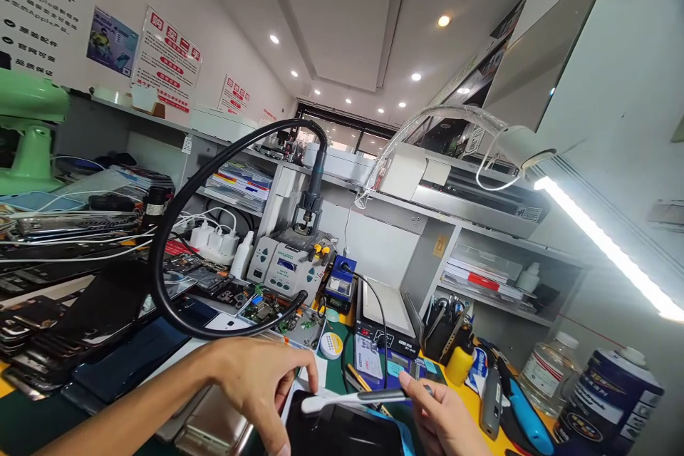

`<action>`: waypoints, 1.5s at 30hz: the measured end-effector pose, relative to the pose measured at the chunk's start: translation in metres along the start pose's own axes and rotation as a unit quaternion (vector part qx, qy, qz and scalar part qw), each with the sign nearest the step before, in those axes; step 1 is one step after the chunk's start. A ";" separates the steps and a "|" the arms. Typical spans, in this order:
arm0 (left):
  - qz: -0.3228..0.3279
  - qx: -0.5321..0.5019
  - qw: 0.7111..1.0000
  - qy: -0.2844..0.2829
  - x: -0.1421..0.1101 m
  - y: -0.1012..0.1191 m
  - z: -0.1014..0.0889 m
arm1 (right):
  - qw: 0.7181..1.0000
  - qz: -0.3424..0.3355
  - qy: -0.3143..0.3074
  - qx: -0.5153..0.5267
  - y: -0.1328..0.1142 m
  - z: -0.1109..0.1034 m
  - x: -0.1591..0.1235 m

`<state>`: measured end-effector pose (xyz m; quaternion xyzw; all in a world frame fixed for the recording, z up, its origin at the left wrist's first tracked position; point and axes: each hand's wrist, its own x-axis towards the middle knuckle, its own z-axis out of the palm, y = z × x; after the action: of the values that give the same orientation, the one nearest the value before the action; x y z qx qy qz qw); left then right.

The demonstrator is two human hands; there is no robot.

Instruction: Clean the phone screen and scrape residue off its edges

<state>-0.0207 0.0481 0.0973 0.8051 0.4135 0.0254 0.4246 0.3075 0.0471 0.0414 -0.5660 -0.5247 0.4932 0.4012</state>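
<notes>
A dark, glossy-screened device (342, 431) with a light edge, like a phone or small tablet, lies at the bottom centre, partly cut off by the frame. My left hand (256, 385) grips its left end between thumb and bent fingers. In my right hand (443, 417) is a toothbrush-like brush (363, 396) with a white head and dark handle, pinched between thumb and fingers. The brush lies across the device's top left, its head over the screen; whether it touches is unclear. Something light blue shows along the device's right edge.
A hot air station (286, 263) stands behind, its black hose (160, 256) looping over the left side. Stacked phones (64, 342) crowd the left. On the right are a clear bottle (548, 374), a dark blue can (606, 399) and tools. A lit lamp (603, 246) hangs above.
</notes>
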 end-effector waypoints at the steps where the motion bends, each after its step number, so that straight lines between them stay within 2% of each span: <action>1: -0.001 0.000 1.000 -0.001 0.000 0.000 0.000 | 1.000 -0.003 0.002 -0.012 0.002 0.002 0.001; 7: 0.011 0.002 1.000 0.000 -0.002 0.002 -0.002 | 0.998 -0.031 0.027 -0.038 0.009 0.010 0.004; 11: 0.007 0.010 1.000 0.010 -0.003 0.003 -0.001 | 1.000 0.004 -0.001 -0.026 0.002 0.003 0.001; 18: -0.003 0.006 1.000 0.005 -0.001 0.001 0.000 | 1.000 0.006 0.012 -0.010 -0.005 -0.011 0.000; 25: 0.003 0.005 1.000 0.006 0.003 -0.003 0.002 | 0.999 -0.022 0.014 -0.037 0.003 0.006 0.003; 30: 0.011 0.016 1.000 0.019 0.000 0.000 0.002 | 0.997 -0.046 -0.014 -0.052 0.002 0.010 -0.002; 45: 0.049 0.021 0.999 0.004 -0.001 -0.003 0.002 | 1.000 -0.024 0.017 -0.005 -0.010 -0.013 -0.006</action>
<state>-0.0228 0.0471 0.0943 0.8328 0.3761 0.0409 0.4042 0.3187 0.0429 0.0540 -0.5637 -0.5338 0.4713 0.4185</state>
